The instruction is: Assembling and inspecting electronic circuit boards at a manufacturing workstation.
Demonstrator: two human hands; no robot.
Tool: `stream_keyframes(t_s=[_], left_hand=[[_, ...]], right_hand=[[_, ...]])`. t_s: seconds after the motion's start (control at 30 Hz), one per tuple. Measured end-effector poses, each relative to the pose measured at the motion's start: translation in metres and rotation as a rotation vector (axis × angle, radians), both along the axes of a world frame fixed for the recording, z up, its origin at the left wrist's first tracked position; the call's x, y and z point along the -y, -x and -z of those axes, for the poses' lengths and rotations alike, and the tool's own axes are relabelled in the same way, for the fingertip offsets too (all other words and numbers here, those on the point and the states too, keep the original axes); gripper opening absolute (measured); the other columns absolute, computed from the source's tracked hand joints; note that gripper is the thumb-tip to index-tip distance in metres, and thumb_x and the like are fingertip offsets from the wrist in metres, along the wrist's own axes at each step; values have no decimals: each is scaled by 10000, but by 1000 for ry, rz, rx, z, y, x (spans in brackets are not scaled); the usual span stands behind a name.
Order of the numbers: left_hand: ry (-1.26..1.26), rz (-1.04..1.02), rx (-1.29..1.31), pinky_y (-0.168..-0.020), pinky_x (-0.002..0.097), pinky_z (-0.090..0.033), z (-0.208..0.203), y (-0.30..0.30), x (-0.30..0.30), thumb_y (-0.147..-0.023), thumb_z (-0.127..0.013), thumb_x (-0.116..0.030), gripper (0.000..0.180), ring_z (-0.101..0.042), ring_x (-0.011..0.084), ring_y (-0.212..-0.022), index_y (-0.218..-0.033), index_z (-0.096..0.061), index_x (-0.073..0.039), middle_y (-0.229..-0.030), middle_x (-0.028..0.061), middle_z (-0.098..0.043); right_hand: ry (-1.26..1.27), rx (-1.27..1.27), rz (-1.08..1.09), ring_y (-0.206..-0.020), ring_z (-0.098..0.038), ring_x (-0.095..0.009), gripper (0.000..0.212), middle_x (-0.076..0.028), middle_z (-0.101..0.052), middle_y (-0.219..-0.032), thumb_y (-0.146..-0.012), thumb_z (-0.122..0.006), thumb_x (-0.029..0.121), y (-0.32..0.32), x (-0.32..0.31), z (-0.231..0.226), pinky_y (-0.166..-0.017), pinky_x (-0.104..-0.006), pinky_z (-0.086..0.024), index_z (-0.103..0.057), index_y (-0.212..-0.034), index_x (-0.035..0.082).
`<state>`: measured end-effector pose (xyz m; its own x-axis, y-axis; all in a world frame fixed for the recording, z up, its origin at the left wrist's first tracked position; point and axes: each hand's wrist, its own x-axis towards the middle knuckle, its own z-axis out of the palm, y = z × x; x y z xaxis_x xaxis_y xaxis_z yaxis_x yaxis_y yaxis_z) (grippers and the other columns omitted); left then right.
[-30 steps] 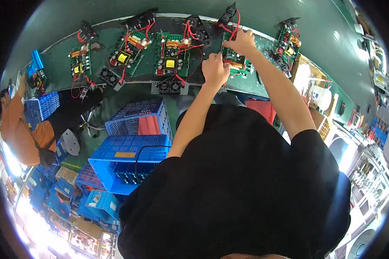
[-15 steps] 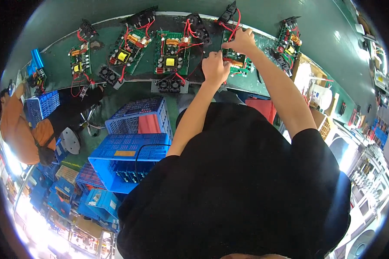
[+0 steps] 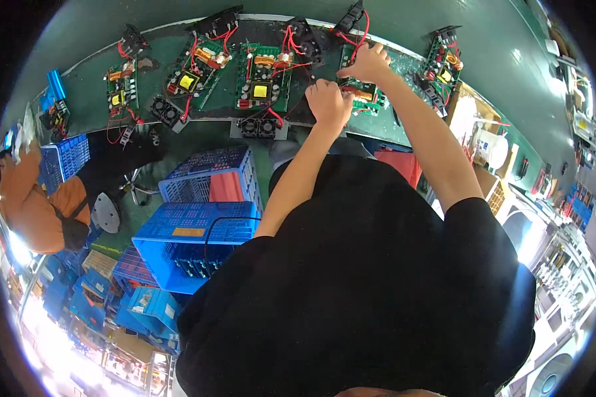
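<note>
A green circuit board [image 3: 369, 103] with an orange-wrapped coil lies under my hands at the bench. My left hand [image 3: 329, 104] is closed at the board's left edge; what its fingertips pinch is hidden. Over the board's far end arches my right hand [image 3: 369, 64], thumb to the left and fingers bent at the other side, gripping the board. Red wires [image 3: 364, 30] run from there to a black panel [image 3: 349, 16] at the bench's far edge. Left of my hands lies another circuit board [image 3: 271, 74] with a yellow-topped transformer, a black panel and twin fans [image 3: 258, 128].
Several similar boards, one [image 3: 195, 76] to the left and one [image 3: 444, 63] to the right, line the green bench. Blue crates [image 3: 198, 215] stand on my left. A person in orange [image 3: 36, 198] sits at far left. A white spool [image 3: 491, 144] is on the right.
My left hand has shifted very slightly left; my right hand keeps its place on the board. At far left, the person's arm and upper body have moved.
</note>
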<state>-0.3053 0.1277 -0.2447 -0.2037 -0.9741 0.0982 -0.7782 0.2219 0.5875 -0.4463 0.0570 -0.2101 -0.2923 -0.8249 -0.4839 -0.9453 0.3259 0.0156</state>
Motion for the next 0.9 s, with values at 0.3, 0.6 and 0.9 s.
stream_keyframes(t_s=[0.3, 0.6, 0.9], left_hand=[[30, 52, 14, -752, 453, -463, -5, 1, 5, -661, -738, -376, 345, -625, 329, -759, -722, -681, -42, -798, 143, -633], [40, 184, 71, -741, 488, -490, -1, -6, 8, -732, -714, -364, 458, -624, 374, -864, -968, -630, 20, -913, 194, -621], [-101, 300, 147, -827, 459, -483, -16, 4, 15, -796, -716, -283, 572, -610, 360, -990, -1258, -554, 13, -1107, 160, -600]], right_hand=[[-9, 33, 37, -1265, -391, -504, 1080, -329, -382, -1344, -569, -816, 590, 3, -4, -3, -1021, -630, -314, -428, -1328, -73], [641, 523, 320, -1227, -447, -467, 847, -345, -460, -1293, -779, -691, 550, 28, -45, -4, -1045, -470, -379, -448, -1318, -56], [1264, 1524, 2354, -529, -474, -180, 334, -2, -403, -589, -885, -645, 367, 187, -357, 27, -519, -277, -449, -509, -915, 63]])
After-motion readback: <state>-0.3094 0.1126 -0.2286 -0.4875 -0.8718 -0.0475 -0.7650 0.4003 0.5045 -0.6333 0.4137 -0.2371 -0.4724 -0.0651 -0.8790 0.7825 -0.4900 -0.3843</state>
